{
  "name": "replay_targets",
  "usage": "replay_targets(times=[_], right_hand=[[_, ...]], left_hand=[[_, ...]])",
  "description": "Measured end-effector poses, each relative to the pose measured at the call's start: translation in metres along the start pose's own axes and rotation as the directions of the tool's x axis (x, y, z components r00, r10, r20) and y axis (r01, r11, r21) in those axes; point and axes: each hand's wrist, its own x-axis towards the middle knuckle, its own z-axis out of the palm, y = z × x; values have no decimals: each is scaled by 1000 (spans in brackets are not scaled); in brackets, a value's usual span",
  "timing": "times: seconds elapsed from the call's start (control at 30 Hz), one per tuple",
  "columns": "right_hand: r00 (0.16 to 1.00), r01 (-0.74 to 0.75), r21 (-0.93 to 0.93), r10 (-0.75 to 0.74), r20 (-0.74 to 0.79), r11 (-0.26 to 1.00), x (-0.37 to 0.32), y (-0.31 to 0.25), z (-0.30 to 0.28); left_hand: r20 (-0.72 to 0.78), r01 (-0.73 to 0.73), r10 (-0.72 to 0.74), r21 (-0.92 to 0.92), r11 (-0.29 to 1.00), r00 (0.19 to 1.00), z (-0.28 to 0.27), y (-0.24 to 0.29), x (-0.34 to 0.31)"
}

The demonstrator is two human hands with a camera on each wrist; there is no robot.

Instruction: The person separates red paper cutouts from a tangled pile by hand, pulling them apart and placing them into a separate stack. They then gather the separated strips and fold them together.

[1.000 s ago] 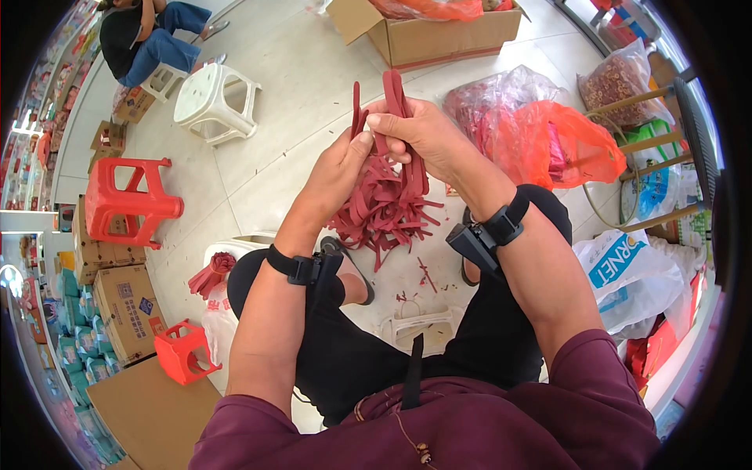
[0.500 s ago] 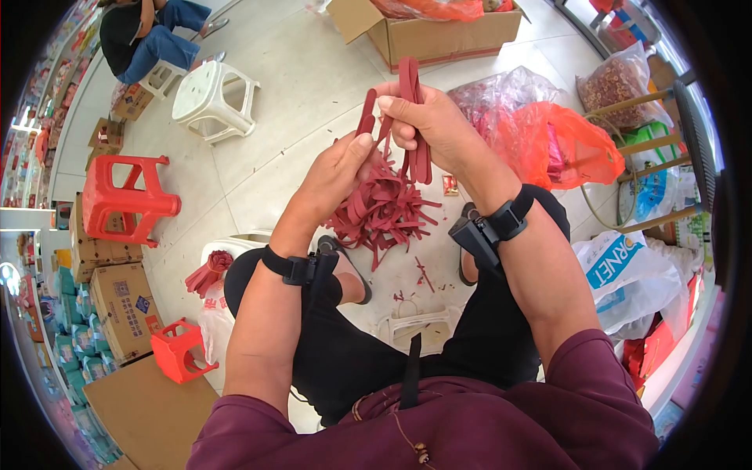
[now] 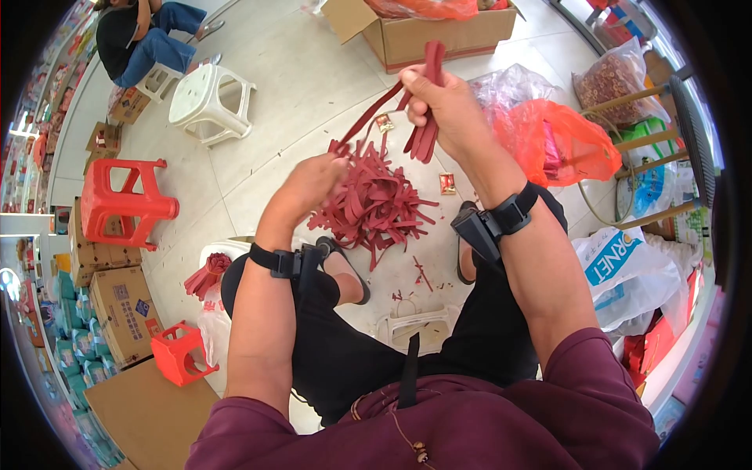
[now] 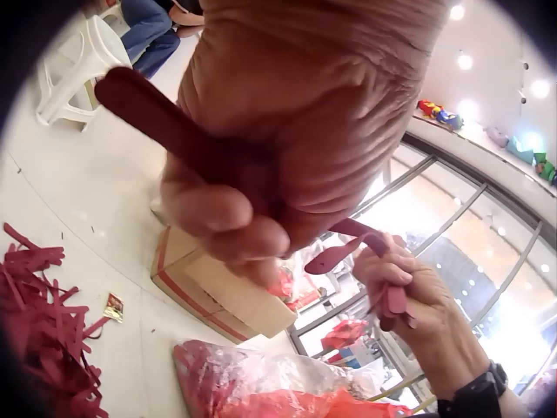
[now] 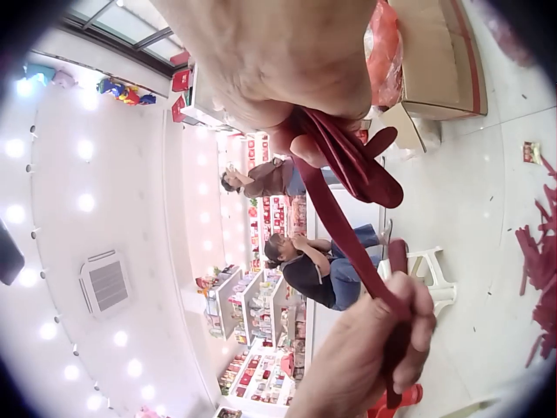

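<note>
Dark red strips lie in a tangled pile on the floor between the feet. Above it, at the right, the right hand grips a folded bundle of strips. One strip runs slanting from that bundle down to the left hand, whose fingers are curled round its end. The left wrist view shows the strip's rounded end sticking out of the left fist. In the right wrist view the strip stretches between both hands, and the bundle hangs out of the right hand.
A white stool and a red stool stand at the left. An open carton is at the top, an orange-red bag at the right. Someone sits at the top left. A tied red bunch lies beside the left knee.
The hands have moved apart: the left down and leftward with a strip's end, the right up and rightward with the bundle. The strip between them is drawn out longer.
</note>
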Motion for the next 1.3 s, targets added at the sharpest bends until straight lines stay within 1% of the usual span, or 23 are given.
replay_targets(times=[0.03, 0.07, 0.1, 0.13, 0.17, 0.2, 0.23, 0.27, 0.33, 0.4, 0.43, 0.53, 0.57, 0.67, 0.77, 0.83, 0.87, 0.97, 1.07, 1.1, 1.17, 1.23, 1.3], right_hand=[[999, 42, 31, -42, -29, 999, 2, -2, -3], [999, 44, 3, -43, -33, 999, 3, -4, -6], [998, 44, -24, -45, -37, 999, 3, -6, -8], [998, 46, -49, -48, -43, 998, 3, -10, -8], [1000, 3, -71, -3, -13, 997, 1, -9, -8], [1000, -11, -90, 13, 21, 996, -1, -7, -5], [998, -29, -111, 35, 55, 993, -4, -4, -2], [994, -49, -133, 62, 92, 990, -6, -1, 3], [990, -82, -166, 100, 99, 983, -11, 4, 11], [986, -98, -188, 121, 116, 977, -13, 9, 14], [982, -107, -175, 132, 137, 979, -14, 9, 15], [980, -126, -103, 140, 140, 987, -14, 12, 15], [979, -138, -97, 151, 136, 986, -14, 12, 14], [975, -169, -73, 178, 133, 983, -12, 11, 14], [969, -190, -42, 194, 150, 981, -11, 14, 15], [964, -197, -28, 198, 178, 980, -12, 13, 15], [967, -196, -17, 196, 165, 980, -11, 14, 15], [968, -204, -6, 202, 149, 979, -10, 15, 13], [947, -257, -18, 255, 196, 966, -15, 15, 18], [935, -278, -13, 274, 224, 961, -16, 19, 21], [897, -335, -8, 322, 304, 942, -17, 26, 22], [889, -343, 1, 324, 323, 939, -20, 28, 27], [890, -331, -21, 319, 326, 944, -21, 29, 30]], left_hand=[[-78, -97, 109, 148, 984, 991, -6, -52, 18], [-208, -72, 117, 214, 974, 971, -12, -59, 25], [-333, -30, 123, 270, 962, 935, -18, -66, 31], [-511, 109, 16, 214, 971, 859, -29, -47, 27], [-561, -4, 57, 95, 995, 826, -33, -28, 22], [-612, -123, 84, -21, 992, 787, -29, -7, 16], [-662, -242, 94, -134, 961, 743, -22, 10, 10], [-636, -285, 148, -118, 951, 757, -13, 26, 4], [-589, -370, 253, -85, 925, 768, 9, 51, -2], [-495, -451, 378, -32, 892, 783, 27, 57, 1], [-442, -464, 448, 79, 882, 777, 28, 65, -4], [-383, -407, 434, 155, 900, 815, 32, 58, 3], [-399, -438, 500, 242, 866, 769, 34, 55, 4], [-437, -526, 577, 246, 814, 689, 41, 56, 5], [-325, -450, 510, 245, 859, 796, 38, 57, 3], [-292, -360, 327, -66, 931, 899, 42, 61, -2], [-252, -296, 240, -216, 930, 938, 43, 64, -4], [-268, -287, 165, -521, 804, 949, 28, 63, -7], [-126, -208, 176, -763, 611, 976, 14, 72, -20], [-90, -173, 170, -795, 582, 981, 16, 74, -21], [-51, -141, 167, -794, 591, 985, 17, 76, -22], [-35, -116, 147, -798, 591, 989, 21, 78, -22], [6, -90, 168, -825, 558, 986, 18, 71, -18]])
